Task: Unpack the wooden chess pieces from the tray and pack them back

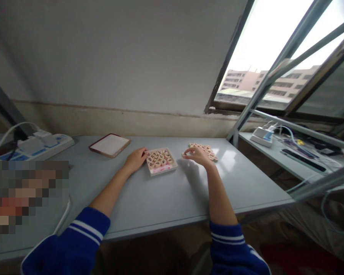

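Observation:
A shallow white box (164, 171) sits on the grey table, with rows of round wooden Chinese chess pieces (157, 156) lying in it, dark characters facing up. At the box's left edge my left hand (135, 159) is closed, its fingertips holding the side near the back corner. Right of the box, a little above the table, my right hand (199, 156) pinches a Chinese chess piece (184, 155) between thumb and fingers. Behind that hand lies a group of loose Chinese chess pieces (210, 152), partly hidden by it.
A box lid (110, 145) with a dark red rim lies at the back left. Power strips stand at the far left (50, 145) and on the right-hand desk (262, 136). A metal frame post (243, 118) rises at the table's back right corner. A pixelated patch covers the left.

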`<state>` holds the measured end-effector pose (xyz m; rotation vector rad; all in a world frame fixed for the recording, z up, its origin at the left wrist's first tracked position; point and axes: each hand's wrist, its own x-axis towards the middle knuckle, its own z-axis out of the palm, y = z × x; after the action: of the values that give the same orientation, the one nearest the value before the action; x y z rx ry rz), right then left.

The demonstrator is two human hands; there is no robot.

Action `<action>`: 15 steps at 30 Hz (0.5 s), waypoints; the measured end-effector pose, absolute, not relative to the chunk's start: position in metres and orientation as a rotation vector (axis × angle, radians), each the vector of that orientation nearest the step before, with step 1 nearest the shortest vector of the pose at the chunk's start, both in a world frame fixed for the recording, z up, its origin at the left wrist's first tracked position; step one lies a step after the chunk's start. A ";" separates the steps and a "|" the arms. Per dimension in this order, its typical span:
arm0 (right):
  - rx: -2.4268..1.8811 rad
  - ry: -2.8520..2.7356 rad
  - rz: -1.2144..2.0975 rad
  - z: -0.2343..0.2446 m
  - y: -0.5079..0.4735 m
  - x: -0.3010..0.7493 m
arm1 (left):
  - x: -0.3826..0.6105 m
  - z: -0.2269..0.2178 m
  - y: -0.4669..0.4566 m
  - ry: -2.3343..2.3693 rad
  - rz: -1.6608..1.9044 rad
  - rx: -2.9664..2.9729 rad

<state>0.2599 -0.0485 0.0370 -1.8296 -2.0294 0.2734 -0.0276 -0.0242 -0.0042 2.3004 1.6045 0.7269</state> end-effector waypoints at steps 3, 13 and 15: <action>-1.428 -2.072 0.434 0.035 -0.046 0.226 | -0.028 -0.005 -0.024 1.602 0.747 2.310; -1.137 -2.301 0.569 0.018 -0.052 0.169 | -0.027 -0.001 -0.028 1.593 0.755 2.291; -1.051 -2.359 0.638 0.019 -0.053 0.170 | -0.027 0.000 -0.029 1.588 0.765 2.293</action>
<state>0.1696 -0.0531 0.0188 -1.0507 -2.3594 0.6381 -0.0271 -0.0288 -0.0001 2.2931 1.5879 0.7645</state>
